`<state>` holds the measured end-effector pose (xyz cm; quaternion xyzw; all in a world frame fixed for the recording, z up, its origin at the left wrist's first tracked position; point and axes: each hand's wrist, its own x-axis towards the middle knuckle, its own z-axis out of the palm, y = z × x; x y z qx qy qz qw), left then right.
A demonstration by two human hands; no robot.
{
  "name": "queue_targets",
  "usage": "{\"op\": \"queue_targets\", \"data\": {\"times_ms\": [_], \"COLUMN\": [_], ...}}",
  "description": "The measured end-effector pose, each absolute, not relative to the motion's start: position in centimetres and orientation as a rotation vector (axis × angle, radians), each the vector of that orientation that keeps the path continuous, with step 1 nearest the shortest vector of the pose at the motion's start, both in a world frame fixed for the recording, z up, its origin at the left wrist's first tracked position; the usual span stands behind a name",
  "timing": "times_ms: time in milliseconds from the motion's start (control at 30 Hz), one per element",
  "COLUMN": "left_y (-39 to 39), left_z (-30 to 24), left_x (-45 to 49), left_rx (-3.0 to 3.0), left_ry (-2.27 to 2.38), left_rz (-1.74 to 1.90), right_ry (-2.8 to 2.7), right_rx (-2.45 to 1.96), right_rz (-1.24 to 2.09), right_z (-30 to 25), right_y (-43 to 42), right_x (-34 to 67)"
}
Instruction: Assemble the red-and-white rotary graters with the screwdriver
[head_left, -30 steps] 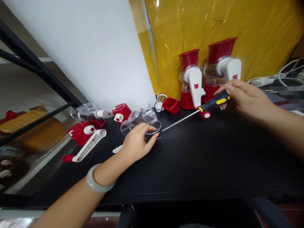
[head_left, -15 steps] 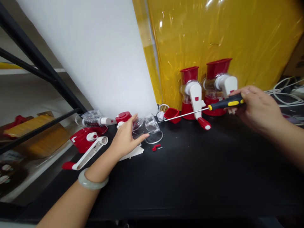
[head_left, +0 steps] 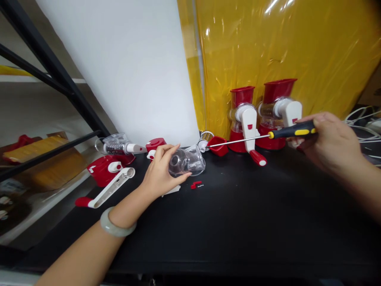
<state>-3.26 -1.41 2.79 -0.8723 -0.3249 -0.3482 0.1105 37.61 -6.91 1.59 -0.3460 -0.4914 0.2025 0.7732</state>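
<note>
Spreading below the hands, the black table (head_left: 238, 226) carries two red-and-white grinders (head_left: 249, 121) at its back. The left hand (head_left: 159, 174) curves around the clear housing (head_left: 195, 159) on the table; whether it grips, I cannot tell. The right hand (head_left: 337, 143) is closed on a screwdriver (head_left: 293, 130). A small red piece (head_left: 195, 185) lies near the housing.

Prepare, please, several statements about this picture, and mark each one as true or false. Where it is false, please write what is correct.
1. The right hand holds a screwdriver. True.
2. A bangle is on the right wrist. False: the left one wears it.
3. A small red piece lies on the black table. True.
4. The left hand holds a second screwdriver. False: it is at a clear plastic part.
5. A red-ended white crank lies farther left than the left hand. True.
</note>
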Motion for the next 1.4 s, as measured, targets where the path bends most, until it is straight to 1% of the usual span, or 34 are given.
{"op": "queue_targets", "data": {"times_ms": [367,933,1400], "left_y": [-2.0,-2.6,-2.9], "left_z": [2.5,2.4,2.3], "left_x": [-2.9,-2.6,-2.6], "left_rx": [-2.532,-2.532,-2.538], "left_ry": [-0.813,-0.75,-0.754], "left_rz": [-1.05,-1.046,-1.051], "right_ry": [-1.074,-1.029,-1.076], "right_rx": [-0.76,-0.842,-0.81], "right_rz": [0.42,0.472,0.489], "right_z": [1.7,2.5,2.1], "right_y": [-7.1,-8.1,-7.9], "right_x": [37.1,35.3,35.4]}}
